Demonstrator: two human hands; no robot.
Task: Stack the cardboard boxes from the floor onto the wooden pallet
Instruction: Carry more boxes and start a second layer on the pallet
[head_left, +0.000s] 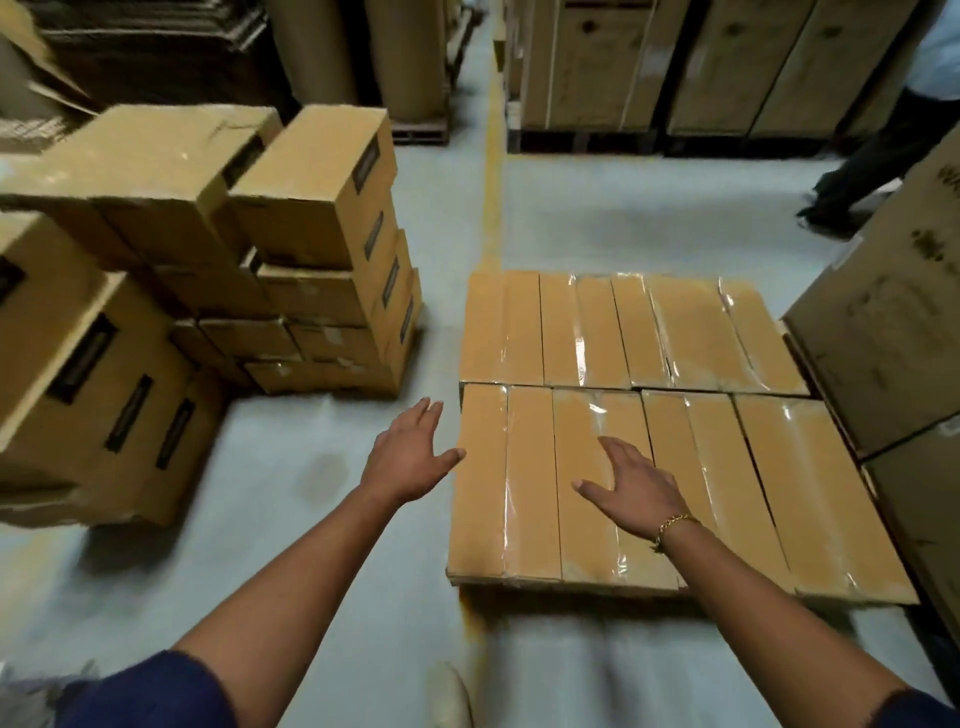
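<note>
The person seems between boxes: the left hand (410, 457), just left of the taped layer (727, 332) covering the pallet, and the right hand (634, 486), above that layer, are spread and empty, so gripping a box from the stack (322, 218) farther left likely comes next.

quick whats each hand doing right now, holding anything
left hand: open, fingers spread, holding nothing.
right hand: open, holding nothing, stretched out over the taped boxes.
</note>
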